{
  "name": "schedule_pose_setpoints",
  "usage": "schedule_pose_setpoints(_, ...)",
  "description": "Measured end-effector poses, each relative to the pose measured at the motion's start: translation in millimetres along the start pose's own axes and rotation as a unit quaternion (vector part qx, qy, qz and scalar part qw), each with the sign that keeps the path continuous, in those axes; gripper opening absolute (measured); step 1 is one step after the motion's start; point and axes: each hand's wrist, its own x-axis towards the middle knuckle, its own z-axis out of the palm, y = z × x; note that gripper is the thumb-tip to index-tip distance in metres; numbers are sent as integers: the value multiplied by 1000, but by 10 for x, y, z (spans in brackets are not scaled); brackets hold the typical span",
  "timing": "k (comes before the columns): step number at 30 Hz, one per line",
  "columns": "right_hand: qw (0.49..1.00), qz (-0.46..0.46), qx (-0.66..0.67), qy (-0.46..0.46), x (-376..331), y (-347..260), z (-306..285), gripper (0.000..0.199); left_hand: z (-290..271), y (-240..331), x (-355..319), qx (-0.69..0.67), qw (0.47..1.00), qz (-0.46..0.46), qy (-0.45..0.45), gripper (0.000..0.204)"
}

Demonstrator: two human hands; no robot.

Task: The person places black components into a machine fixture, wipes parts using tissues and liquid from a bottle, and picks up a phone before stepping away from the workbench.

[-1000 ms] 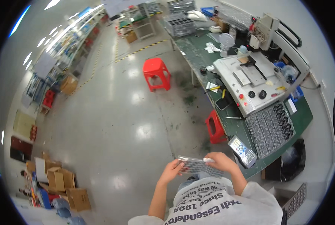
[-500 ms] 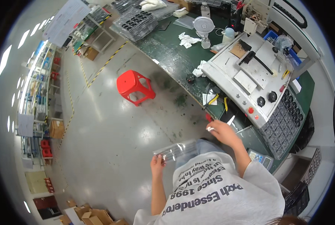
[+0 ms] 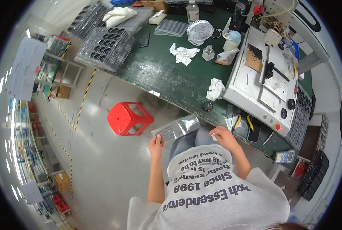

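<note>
My left hand (image 3: 157, 146) is closed on the near-left end of a clear, shiny plastic sheet (image 3: 177, 129), with fine dark rows showing on part of it. The sheet is tilted and extends to the right above my lap. Between the fingers of my right hand (image 3: 225, 138) is a small white scrap, perhaps tissue (image 3: 214, 137). This hand is apart from the sheet, near the bench's front edge. Close to it on the bench lie yellow-handled pliers (image 3: 250, 122) and a dark phone (image 3: 254, 132).
The green bench (image 3: 148, 73) bears crumpled tissues (image 3: 184, 53), a white fan (image 3: 200, 32), a glass bottle (image 3: 208, 53) and stacked clear trays (image 3: 106, 48). A white machine (image 3: 251, 86) stands at right, a calculator (image 3: 284, 156) at the corner. A red stool (image 3: 128, 118) is on the floor.
My view has swung toward the bench. The plastic sheet now sits higher before my lap in my left hand, and my right hand, with the white scrap, is nearer my body.
</note>
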Motion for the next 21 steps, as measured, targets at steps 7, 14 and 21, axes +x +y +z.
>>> schedule_pose_setpoints(7, 990, 66, -42, 118, 851, -138, 176, 8, 408, 906, 1421, 46, 992, -13, -119, 22)
schedule_pose_setpoints(14, 990, 73, -50, 107, 2503, 355, 619, 20, 552, 1179, 2148, -294, 956, 20, 3, 19)
schedule_pose_setpoints(21, 977, -41, -200, 68, 4242, 237, 1518, 51, -498, 1338, 2240, -401, 899, 51, 169, 17)
